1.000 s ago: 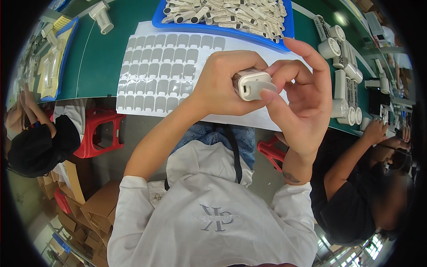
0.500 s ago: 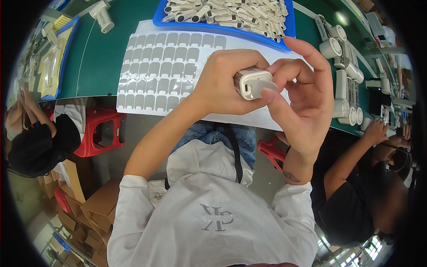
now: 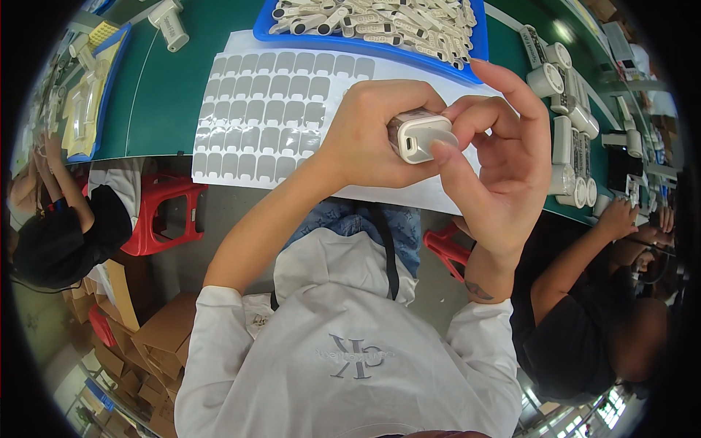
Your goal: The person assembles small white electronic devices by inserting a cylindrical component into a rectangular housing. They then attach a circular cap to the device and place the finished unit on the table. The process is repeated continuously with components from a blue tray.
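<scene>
My left hand [image 3: 380, 135] is wrapped around a small white oval device [image 3: 418, 136], its end with a slot facing me. My right hand [image 3: 493, 157] meets it from the right, thumb tip pressed on the device's end and fingers spread behind it. Both hands hover over a white sheet of grey oval stickers [image 3: 270, 109] lying on the green table [image 3: 161, 87]. Several stickers near the sheet's right side are gone.
A blue tray [image 3: 380, 29] of several white parts stands at the back. Finished white devices [image 3: 566, 139] line up at right. Another blue tray [image 3: 87, 95] is at left. Co-workers sit on both sides; a red stool [image 3: 164, 215] and cardboard boxes [image 3: 146, 336] stand below.
The device has shifted slightly in my grip, and my right thumb has slid onto its end. Otherwise both hands stay in place.
</scene>
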The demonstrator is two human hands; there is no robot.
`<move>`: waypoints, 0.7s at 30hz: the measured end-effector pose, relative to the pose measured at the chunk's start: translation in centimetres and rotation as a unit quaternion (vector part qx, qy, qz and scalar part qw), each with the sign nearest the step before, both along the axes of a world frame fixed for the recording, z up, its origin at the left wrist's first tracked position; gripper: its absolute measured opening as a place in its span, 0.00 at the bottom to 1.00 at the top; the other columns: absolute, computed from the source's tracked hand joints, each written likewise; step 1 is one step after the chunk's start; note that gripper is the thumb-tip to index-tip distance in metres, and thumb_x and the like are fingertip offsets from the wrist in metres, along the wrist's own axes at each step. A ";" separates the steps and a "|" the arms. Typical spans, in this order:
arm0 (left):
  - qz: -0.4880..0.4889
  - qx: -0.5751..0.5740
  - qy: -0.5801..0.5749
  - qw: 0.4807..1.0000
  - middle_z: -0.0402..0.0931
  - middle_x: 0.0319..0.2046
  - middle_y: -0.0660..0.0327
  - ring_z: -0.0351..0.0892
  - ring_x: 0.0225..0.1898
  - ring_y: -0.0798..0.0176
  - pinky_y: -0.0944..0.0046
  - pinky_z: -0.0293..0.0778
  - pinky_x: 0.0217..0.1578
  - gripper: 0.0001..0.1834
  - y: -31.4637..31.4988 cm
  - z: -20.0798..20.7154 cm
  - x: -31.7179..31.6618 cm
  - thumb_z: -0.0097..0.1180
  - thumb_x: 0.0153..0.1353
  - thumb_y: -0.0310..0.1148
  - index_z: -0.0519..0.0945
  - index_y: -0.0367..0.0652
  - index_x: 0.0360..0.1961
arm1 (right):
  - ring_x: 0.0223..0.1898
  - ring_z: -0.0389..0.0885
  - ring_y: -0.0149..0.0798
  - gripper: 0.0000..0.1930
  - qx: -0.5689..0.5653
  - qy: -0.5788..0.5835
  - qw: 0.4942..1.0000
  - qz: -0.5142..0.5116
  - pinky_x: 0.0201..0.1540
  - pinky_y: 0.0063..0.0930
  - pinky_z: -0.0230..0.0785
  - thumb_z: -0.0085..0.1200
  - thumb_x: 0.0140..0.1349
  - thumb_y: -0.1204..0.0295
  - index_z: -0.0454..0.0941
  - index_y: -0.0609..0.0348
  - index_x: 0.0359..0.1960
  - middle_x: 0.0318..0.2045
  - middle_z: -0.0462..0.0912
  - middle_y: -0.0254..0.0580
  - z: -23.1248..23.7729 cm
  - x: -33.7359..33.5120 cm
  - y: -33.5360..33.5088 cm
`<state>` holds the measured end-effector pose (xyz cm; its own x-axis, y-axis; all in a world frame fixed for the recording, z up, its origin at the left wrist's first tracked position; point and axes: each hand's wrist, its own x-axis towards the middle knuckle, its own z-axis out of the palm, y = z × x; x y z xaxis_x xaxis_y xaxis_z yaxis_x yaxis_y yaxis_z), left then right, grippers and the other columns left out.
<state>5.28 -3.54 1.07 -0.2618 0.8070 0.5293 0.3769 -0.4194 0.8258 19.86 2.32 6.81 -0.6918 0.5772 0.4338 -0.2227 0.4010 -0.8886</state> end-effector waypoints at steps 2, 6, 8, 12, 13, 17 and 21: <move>-0.001 -0.003 -0.002 1.000 0.79 0.22 0.59 0.79 0.22 0.57 0.64 0.73 0.24 0.18 0.0 0.0 0.0 0.74 0.36 0.35 0.80 0.42 0.28 | 0.42 0.76 0.32 0.33 0.007 0.001 1.000 -0.001 0.53 0.29 0.66 0.61 0.52 0.84 0.65 0.68 0.62 0.28 0.75 0.35 0.0 0.0 0.0; 0.000 -0.003 0.000 1.000 0.79 0.23 0.59 0.80 0.23 0.56 0.63 0.73 0.25 0.18 0.1 0.0 0.0 0.74 0.36 0.35 0.80 0.42 0.28 | 0.41 0.76 0.32 0.32 0.023 0.001 1.000 -0.007 0.53 0.28 0.67 0.60 0.51 0.85 0.66 0.68 0.61 0.28 0.75 0.35 0.1 -0.1 0.1; 0.001 -0.004 0.004 1.000 0.79 0.23 0.59 0.80 0.24 0.56 0.63 0.74 0.25 0.18 0.1 0.0 -0.1 0.74 0.36 0.35 0.80 0.42 0.29 | 0.41 0.76 0.32 0.32 0.028 0.001 1.000 -0.010 0.53 0.28 0.67 0.60 0.51 0.85 0.66 0.68 0.61 0.28 0.75 0.35 0.1 -0.2 0.0; 0.000 -0.006 0.008 1.000 0.79 0.23 0.59 0.80 0.24 0.56 0.63 0.74 0.26 0.18 -0.2 0.0 -0.1 0.73 0.36 0.34 0.80 0.42 0.29 | 0.42 0.76 0.32 0.31 0.038 0.000 0.999 -0.008 0.53 0.28 0.68 0.59 0.51 0.86 0.67 0.68 0.60 0.29 0.75 0.35 0.1 -0.3 -0.2; 0.000 -0.007 0.011 1.000 0.79 0.23 0.59 0.80 0.24 0.56 0.63 0.74 0.26 0.18 -0.3 0.1 -0.2 0.73 0.36 0.34 0.80 0.42 0.29 | 0.40 0.76 0.31 0.31 0.048 -0.003 0.999 -0.015 0.51 0.27 0.68 0.60 0.50 0.85 0.68 0.68 0.60 0.28 0.74 0.34 0.1 -0.3 -0.2; -0.013 -0.001 0.011 1.000 0.79 0.24 0.59 0.78 0.23 0.58 0.64 0.73 0.26 0.17 -0.4 0.3 -0.2 0.72 0.36 0.32 0.80 0.43 0.29 | 0.31 0.74 0.26 0.28 0.113 -0.085 0.988 -0.059 0.40 0.20 0.68 0.64 0.47 0.83 0.75 0.64 0.54 0.24 0.72 0.30 0.9 -0.2 -0.4; -0.094 -0.022 -0.015 0.995 0.77 0.25 0.60 0.76 0.24 0.61 0.67 0.71 0.27 0.14 -0.8 1.1 -1.4 0.64 0.38 0.27 0.78 0.42 0.31 | 0.19 0.68 0.24 0.22 0.125 -0.233 0.962 -0.067 0.23 0.20 0.61 0.69 0.52 0.67 0.77 0.52 0.50 0.15 0.67 0.30 2.1 0.6 1.3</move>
<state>3.88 -4.38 2.21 -0.1188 0.8657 0.4863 0.2697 -0.4432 0.8549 20.42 3.60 8.87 -0.7717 0.5925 0.2311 0.2454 0.6126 -0.7513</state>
